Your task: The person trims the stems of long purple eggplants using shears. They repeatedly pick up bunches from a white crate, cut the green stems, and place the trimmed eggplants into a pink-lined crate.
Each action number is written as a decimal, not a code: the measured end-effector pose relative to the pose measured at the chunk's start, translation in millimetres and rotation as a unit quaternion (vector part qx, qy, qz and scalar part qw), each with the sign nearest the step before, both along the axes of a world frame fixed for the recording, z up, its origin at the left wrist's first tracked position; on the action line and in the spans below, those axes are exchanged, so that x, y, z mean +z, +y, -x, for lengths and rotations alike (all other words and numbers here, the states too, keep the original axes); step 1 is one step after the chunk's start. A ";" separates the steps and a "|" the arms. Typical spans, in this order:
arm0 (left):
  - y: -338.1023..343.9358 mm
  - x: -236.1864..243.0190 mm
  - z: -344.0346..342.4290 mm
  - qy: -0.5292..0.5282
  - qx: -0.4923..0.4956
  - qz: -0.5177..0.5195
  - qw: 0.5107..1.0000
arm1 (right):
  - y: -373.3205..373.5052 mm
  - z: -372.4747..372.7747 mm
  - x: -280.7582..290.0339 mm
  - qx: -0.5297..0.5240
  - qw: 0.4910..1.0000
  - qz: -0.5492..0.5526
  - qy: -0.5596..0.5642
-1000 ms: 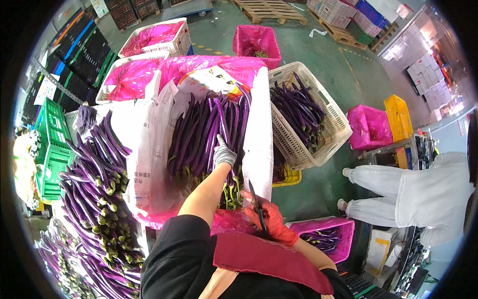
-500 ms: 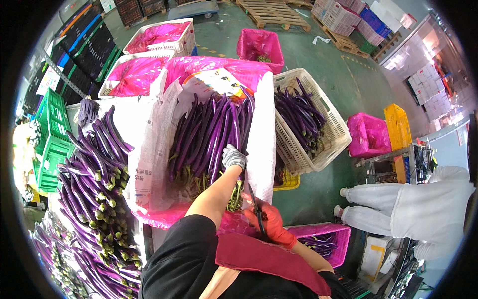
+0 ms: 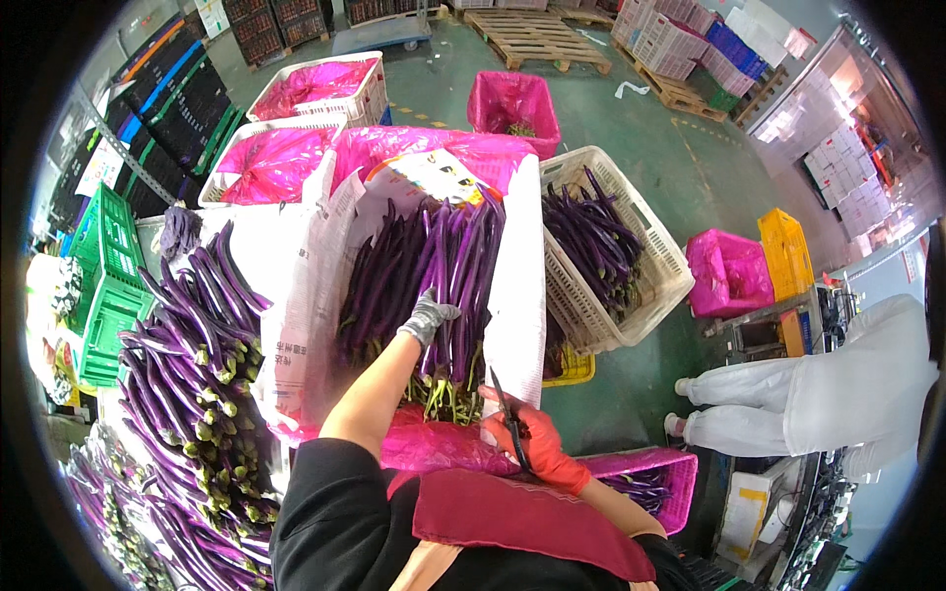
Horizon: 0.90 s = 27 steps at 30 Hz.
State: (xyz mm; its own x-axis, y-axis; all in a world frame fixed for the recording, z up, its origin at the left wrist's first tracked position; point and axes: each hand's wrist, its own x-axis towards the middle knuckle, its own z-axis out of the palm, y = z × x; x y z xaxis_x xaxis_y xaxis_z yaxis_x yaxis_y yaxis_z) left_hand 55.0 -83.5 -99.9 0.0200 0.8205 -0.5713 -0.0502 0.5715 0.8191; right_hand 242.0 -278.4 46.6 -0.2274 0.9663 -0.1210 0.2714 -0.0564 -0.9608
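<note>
Long purple eggplants (image 3: 463, 256) lie side by side in a crate lined with pink film and white paper (image 3: 517, 295), their green stems toward me. My left hand (image 3: 431, 317), in a grey glove, rests on top of them with its fingers stretched out to the right. Close to the crate's near right corner, my right hand (image 3: 540, 445) wears an orange-red glove and is closed round a pair of dark scissors (image 3: 511, 424). The scissors' blades point up and away from me, beside the stems.
More eggplants (image 3: 187, 394) are heaped on the table at left. A white crate of eggplants (image 3: 616, 325) stands at right, and a pink-lined crate (image 3: 680, 492) at lower right. Pink-lined crates (image 3: 370, 94) stand beyond. A person in white (image 3: 838, 384) is at far right.
My left hand has shifted left across the eggplants, and its fingers have straightened. The right hand stays near the same corner with the scissors.
</note>
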 end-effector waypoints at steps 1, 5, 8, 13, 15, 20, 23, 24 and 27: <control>-1.0 3.9 8.7 -0.048 -0.010 -0.039 0.998 | 0.5 1.8 5.8 -0.012 0.997 0.060 0.038; -14.1 41.6 29.0 -0.133 -0.022 -0.160 0.978 | 14.4 6.8 1.9 -0.061 0.971 0.176 0.150; -26.7 105.7 24.5 -0.230 -0.046 -0.227 0.945 | 46.7 16.1 -3.8 -0.078 0.941 0.110 0.309; -46.7 139.8 27.8 -0.347 -0.069 -0.197 0.914 | 88.5 44.0 -26.4 -0.061 0.990 -0.108 0.072; -47.7 140.2 35.3 -0.445 -0.086 -0.163 0.876 | 89.4 58.1 -31.0 -0.073 0.983 -0.126 0.112; -53.0 146.8 46.7 -0.457 -0.088 -0.126 0.876 | 78.8 66.6 -7.4 -0.036 0.989 -0.097 0.108; -54.6 138.7 52.2 -0.512 -0.093 -0.072 0.851 | 76.2 76.2 8.4 -0.011 0.972 -0.218 0.083; -53.4 145.6 53.3 -0.555 -0.137 -0.069 0.817 | 75.2 73.6 4.7 -0.027 0.977 -0.187 0.095; -46.3 143.2 55.6 -0.603 -0.153 -0.066 0.780 | 98.0 65.8 30.5 -0.057 0.945 -0.053 0.319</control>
State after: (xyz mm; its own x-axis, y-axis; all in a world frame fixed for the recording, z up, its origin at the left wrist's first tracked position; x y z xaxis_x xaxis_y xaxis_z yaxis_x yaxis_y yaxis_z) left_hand -0.6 -129.8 43.3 0.6834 0.7227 0.1032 -0.7081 0.6218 0.3345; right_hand 176.2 -180.4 77.1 -0.1146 0.9879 0.1044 -0.3659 0.0558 -0.9290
